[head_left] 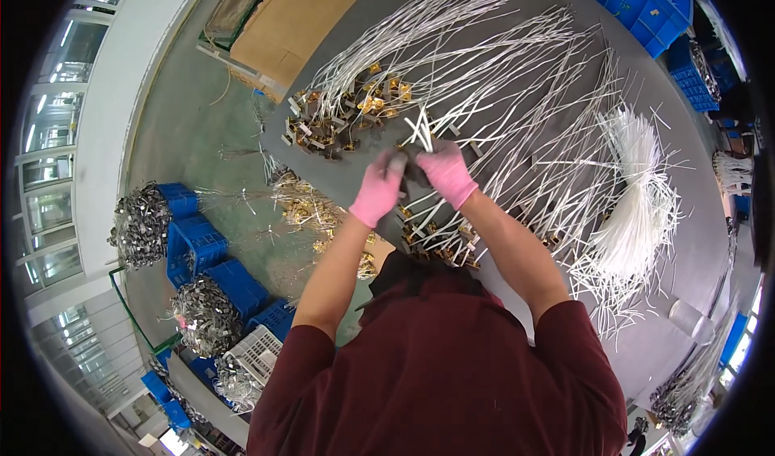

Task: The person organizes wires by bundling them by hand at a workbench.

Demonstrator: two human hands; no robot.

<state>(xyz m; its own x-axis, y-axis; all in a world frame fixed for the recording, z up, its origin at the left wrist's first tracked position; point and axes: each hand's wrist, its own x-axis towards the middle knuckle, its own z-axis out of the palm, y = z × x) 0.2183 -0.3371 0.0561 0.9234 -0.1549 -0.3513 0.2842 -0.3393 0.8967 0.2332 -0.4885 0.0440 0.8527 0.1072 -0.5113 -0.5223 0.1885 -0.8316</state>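
Both hands wear pink gloves with greyish fingertips and meet close together over the grey table (484, 69). My right hand (446, 173) is closed around a few white sleeved wires (421, 129), whose short ends fan up past the fingers. Beside it, my left hand (381, 186) has its fingers pinched together; what they hold, if anything, is hidden. Just beyond the hands lies a heap of small brass-coloured and dark metal parts (373, 101) with white leads. More such parts (452, 250) lie close to my body, their white wires running to the right.
Long white wires (412, 20) spread across the far table. A thick bundle of white strands (638, 206) lies at right. A cardboard sheet (299, 20) is at far left. On the left, blue crates (196, 244) stand by heaps of metal parts (206, 317). Another blue crate (646, 8) sits far right.
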